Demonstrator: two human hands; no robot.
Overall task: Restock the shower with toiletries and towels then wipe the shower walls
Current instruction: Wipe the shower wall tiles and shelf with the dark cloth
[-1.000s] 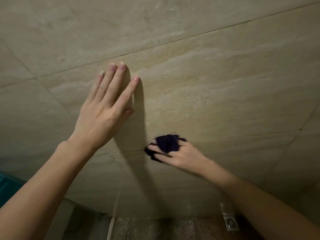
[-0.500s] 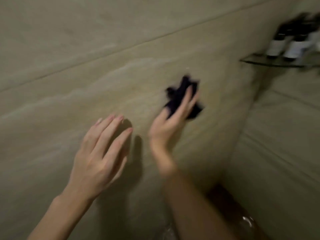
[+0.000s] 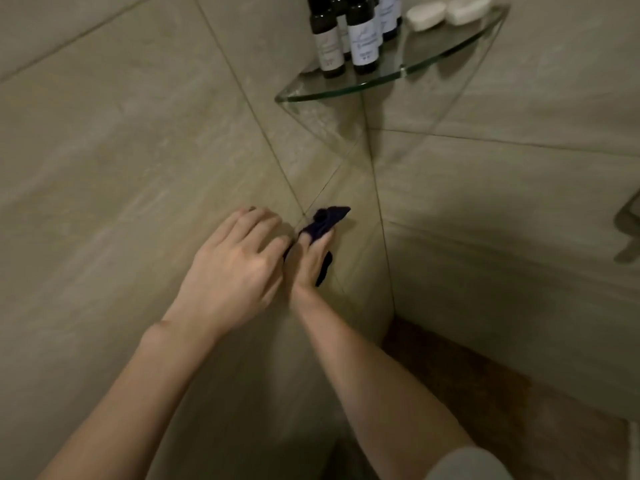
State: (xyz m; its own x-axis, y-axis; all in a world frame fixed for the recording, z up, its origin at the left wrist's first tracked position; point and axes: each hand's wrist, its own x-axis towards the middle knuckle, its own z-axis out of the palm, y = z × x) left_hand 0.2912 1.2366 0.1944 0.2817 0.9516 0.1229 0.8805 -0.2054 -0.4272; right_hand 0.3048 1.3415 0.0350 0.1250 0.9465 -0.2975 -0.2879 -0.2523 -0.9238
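Note:
My right hand (image 3: 313,261) presses a dark navy cloth (image 3: 329,220) against the beige tiled shower wall (image 3: 138,168), close to the corner seam. My left hand (image 3: 235,268) rests beside it on the same wall, fingers slightly bent and holding nothing. Above, a glass corner shelf (image 3: 381,79) carries several dark toiletry bottles with pale labels (image 3: 362,39) and two white soaps (image 3: 446,10). Part of the cloth is hidden under my right palm.
The right-hand tiled wall (image 3: 502,202) meets the left one at the corner. A brown shower floor (image 3: 485,386) shows below. A dark metal fixture (image 3: 628,233) sticks in from the right edge.
My view swung right toward the corner, bringing the shelf into sight. My right hand carried the cloth across the wall to the corner. My left hand followed and its fingers curled.

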